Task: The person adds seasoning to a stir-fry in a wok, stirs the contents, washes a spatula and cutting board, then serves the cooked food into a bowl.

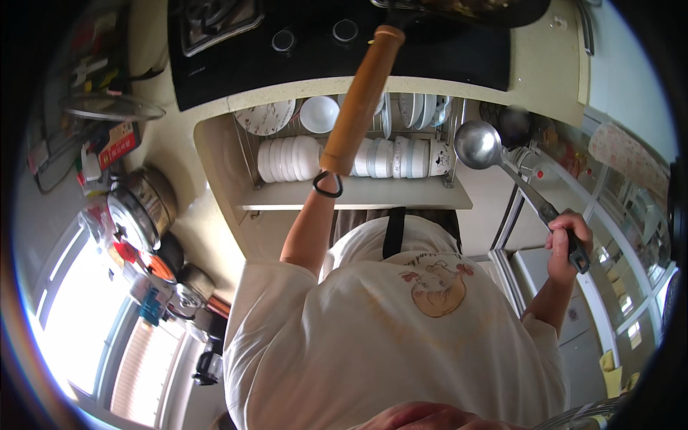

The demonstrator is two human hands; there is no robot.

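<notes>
My right hand (568, 242) grips the dark handle of a metal ladle (477, 144), whose round bowl points up and to the left. My left forearm (307, 231) reaches forward over the opened dish drawer (349, 201). The left hand itself is hidden behind the wooden handle (361, 102) of a wok, so what it touches does not show. That handle juts from the wok (505, 13) over the counter edge towards me, with a metal hanging loop at its end. White bowls (290, 157) stand in a row in the drawer, with plates (266, 115) racked behind them.
A black gas hob (236, 70) with two knobs spans the counter ahead. Lidded steel pots (142, 207) and a glass lid (113, 106) crowd the left counter, near a bright window (80, 317). Glass-paned sliding doors (618, 226) stand close behind my right hand.
</notes>
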